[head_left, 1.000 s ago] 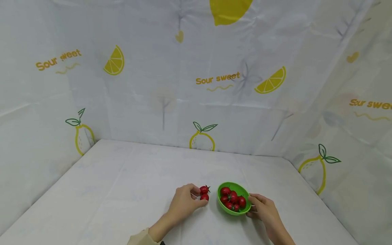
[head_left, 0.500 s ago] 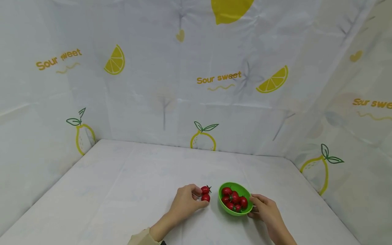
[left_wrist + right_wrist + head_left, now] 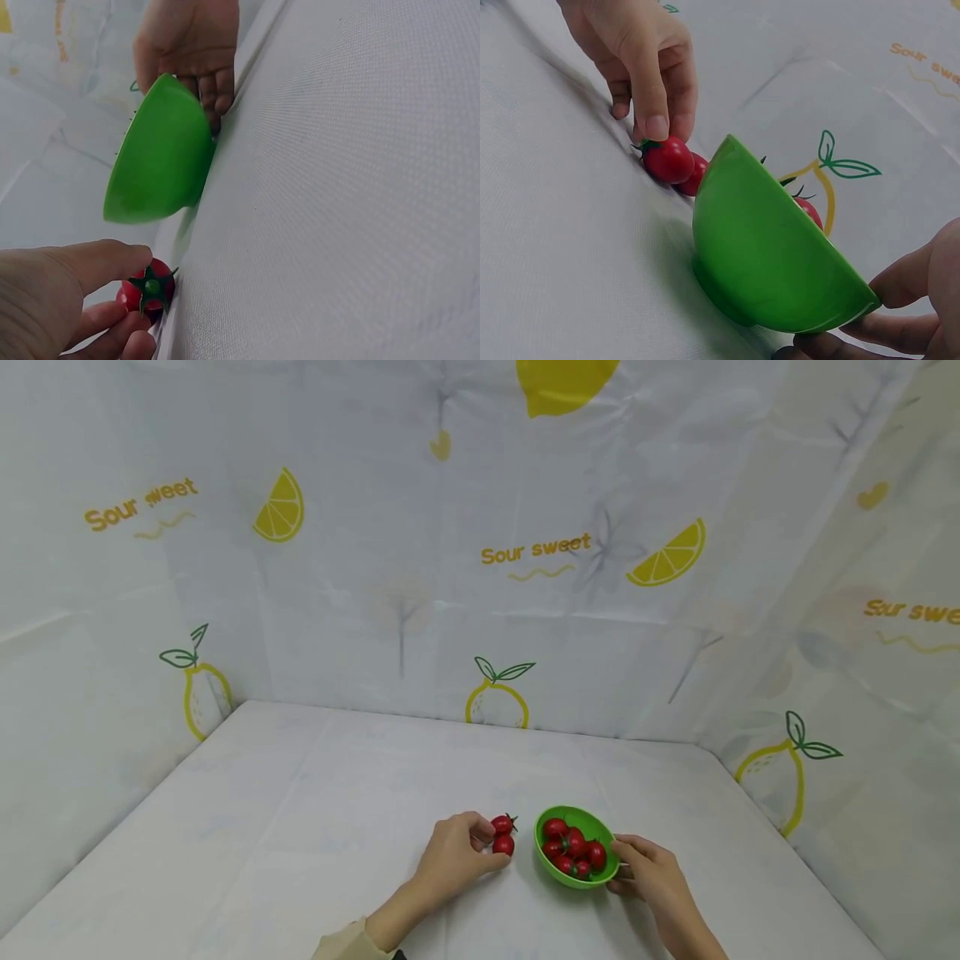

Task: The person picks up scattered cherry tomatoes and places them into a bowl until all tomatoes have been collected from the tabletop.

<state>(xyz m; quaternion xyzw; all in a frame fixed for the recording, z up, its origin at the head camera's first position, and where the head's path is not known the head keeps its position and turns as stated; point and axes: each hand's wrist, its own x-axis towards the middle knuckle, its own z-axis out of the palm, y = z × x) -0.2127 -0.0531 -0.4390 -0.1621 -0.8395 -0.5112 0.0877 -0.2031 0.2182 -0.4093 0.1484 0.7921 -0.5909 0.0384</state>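
Note:
Two red cherry tomatoes lie side by side on the white cloth, left of a green bowl (image 3: pixel 551 868). My left hand (image 3: pixel 452 853) curls around the nearer cherry tomato (image 3: pixel 503 845), thumb on one side and fingers on the other. The farther cherry tomato (image 3: pixel 502 824) sits just behind, close to the index fingertip. In the left wrist view, a green stem star shows on the tomato (image 3: pixel 152 287) under my thumb. My right hand (image 3: pixel 651 870) grips the bowl at its right side, thumb at the rim and fingers beneath. Several more cherry tomatoes (image 3: pixel 574 842) fill the bowl.
The table (image 3: pixel 337 793) is covered with a white cloth. White sheets printed with lemons and lettering rise as walls behind (image 3: pixel 360 610) and on both sides. A narrow gap separates the bowl from the two loose tomatoes.
Almost nothing differs. The whole head view has shifted very slightly; both hands, the bowl and the tomatoes keep their places relative to one another.

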